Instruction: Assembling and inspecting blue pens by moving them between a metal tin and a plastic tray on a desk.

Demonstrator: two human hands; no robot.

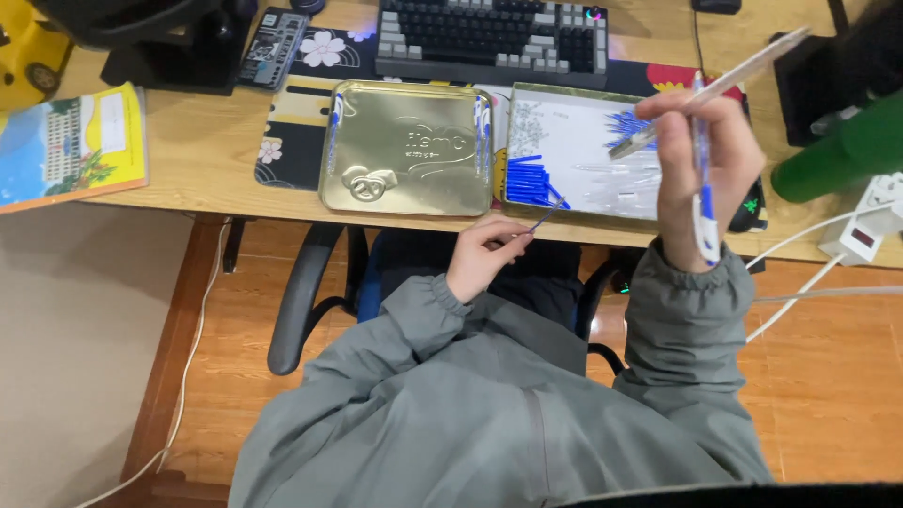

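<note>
R hand is raised over the desk edge, fingers clamped on a clear pen barrel plus a finished blue-capped pen hanging down. L hand pinches a thin refill w/ thumb & forefinger, just below the open tin tray of blue caps. We see the gold tin lid beside it, keyboard behind.

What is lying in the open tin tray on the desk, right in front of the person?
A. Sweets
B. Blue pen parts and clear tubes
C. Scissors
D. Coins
B: the tin tray holds a row of blue pen parts and clear tubes on its white floor.
</note>
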